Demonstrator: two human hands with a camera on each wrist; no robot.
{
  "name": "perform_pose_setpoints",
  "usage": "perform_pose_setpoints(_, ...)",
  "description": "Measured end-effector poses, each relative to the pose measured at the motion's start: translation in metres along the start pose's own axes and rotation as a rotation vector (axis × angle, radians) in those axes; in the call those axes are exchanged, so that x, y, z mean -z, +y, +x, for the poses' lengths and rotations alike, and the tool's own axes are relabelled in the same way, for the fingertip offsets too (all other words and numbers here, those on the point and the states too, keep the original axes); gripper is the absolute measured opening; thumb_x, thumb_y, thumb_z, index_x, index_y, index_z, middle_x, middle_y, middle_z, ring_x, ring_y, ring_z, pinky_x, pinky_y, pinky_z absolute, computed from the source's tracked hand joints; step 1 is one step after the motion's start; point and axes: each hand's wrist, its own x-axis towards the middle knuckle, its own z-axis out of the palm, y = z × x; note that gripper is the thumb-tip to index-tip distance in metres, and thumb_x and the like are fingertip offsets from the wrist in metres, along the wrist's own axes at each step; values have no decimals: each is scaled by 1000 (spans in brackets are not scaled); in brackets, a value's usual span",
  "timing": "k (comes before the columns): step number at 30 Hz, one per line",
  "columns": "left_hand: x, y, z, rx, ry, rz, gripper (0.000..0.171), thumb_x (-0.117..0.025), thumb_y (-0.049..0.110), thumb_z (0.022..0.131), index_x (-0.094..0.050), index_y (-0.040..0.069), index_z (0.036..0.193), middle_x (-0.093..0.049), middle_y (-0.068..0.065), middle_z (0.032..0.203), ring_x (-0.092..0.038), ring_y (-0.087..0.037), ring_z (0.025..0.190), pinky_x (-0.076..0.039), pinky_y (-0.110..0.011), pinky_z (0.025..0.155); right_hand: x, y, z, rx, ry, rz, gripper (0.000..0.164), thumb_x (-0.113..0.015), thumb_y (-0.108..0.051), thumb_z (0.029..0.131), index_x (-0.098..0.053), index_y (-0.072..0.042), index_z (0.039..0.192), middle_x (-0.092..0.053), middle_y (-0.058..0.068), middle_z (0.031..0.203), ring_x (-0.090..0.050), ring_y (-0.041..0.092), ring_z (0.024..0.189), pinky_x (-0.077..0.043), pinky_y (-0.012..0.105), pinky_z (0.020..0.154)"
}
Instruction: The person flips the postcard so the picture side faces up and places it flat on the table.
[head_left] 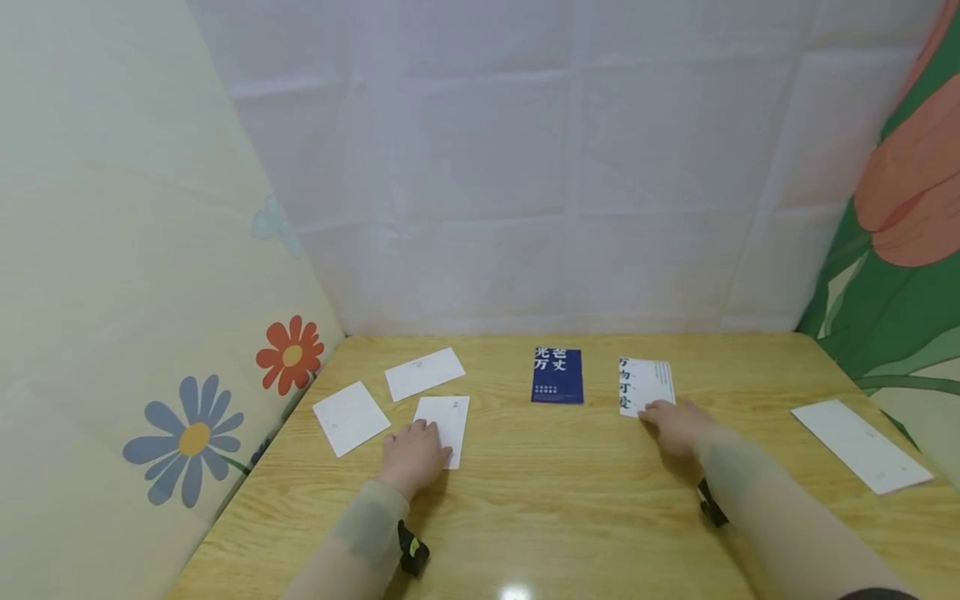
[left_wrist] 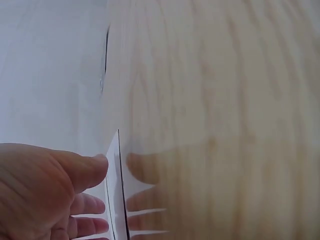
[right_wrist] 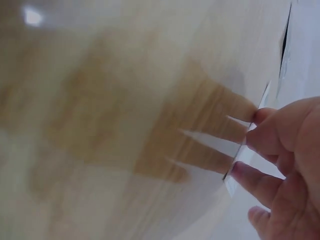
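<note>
My left hand [head_left: 414, 460] rests with its fingertips on a white card [head_left: 452, 414] that lies flat on the table. In the left wrist view the thumb and fingers of that hand [left_wrist: 55, 187] touch the card's face [left_wrist: 116, 187]. Across the table, my right hand [head_left: 677, 425] touches the near edge of a white card with large black characters [head_left: 648, 382]. In the right wrist view its fingertips meet the card edge [right_wrist: 230, 185], and the thumb and fingers do not visibly pinch it. Between the two lies a dark blue card with white characters [head_left: 557, 377].
Two more white cards lie at the left, one near the table's left edge [head_left: 351, 418] and one farther back [head_left: 425, 374]. A long white card [head_left: 861, 446] lies at the far right. The wooden table [head_left: 540, 500] meets a white cloth [head_left: 480, 208] behind it.
</note>
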Motion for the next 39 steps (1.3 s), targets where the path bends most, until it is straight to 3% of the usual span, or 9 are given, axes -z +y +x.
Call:
perform_pose_setpoints(10, 5, 0, -7, 29, -69, -14, 58, -62, 37, 93, -53, -8, 128, -51, -27, 127, -45, -44, 117, -32, -61, 95, 7, 0, 16, -72, -50, -26, 52, -48, 6, 86, -50, -4, 138, -41, 20, 146, -33, 47, 133, -16, 62, 109)
perform_pose_setpoints(18, 5, 0, -11, -17, -99, -11, 56, -63, 35, 93, -52, -2, 133, -45, -24, 138, -41, -45, 123, -30, -65, 95, 11, 0, 21, -145, -85, 9, 45, -39, -2, 97, -48, -6, 140, -38, 18, 148, -32, 44, 135, -15, 62, 108)
perform_pose_setpoints(25, 6, 2, -22, -145, -126, -2, 57, -65, 33, 91, -50, 11, 141, -44, -18, 141, -40, -43, 122, -33, -62, 89, 15, -4, 18, -217, -87, 115, 43, -38, -8, 100, -45, -8, 143, -35, 19, 150, -20, 54, 134, -15, 67, 106)
perform_pose_setpoints(29, 9, 8, -30, -246, -152, 12, 58, -66, 30, 90, -48, 16, 143, -44, -14, 142, -41, -41, 124, -34, -63, 91, 15, -6, 16, -289, -82, 213, 44, -38, -20, 103, -42, -11, 145, -26, 30, 150, -14, 58, 133, -16, 71, 103)
perform_pose_setpoints(39, 1, 31, -42, -461, -165, 43, 57, -69, 28, 87, -51, 27, 141, -48, -4, 141, -43, -34, 127, -32, -60, 99, 13, -4, 19, -319, -90, 237, 44, -37, -22, 103, -42, -12, 146, -24, 33, 148, -13, 57, 134, -15, 71, 103)
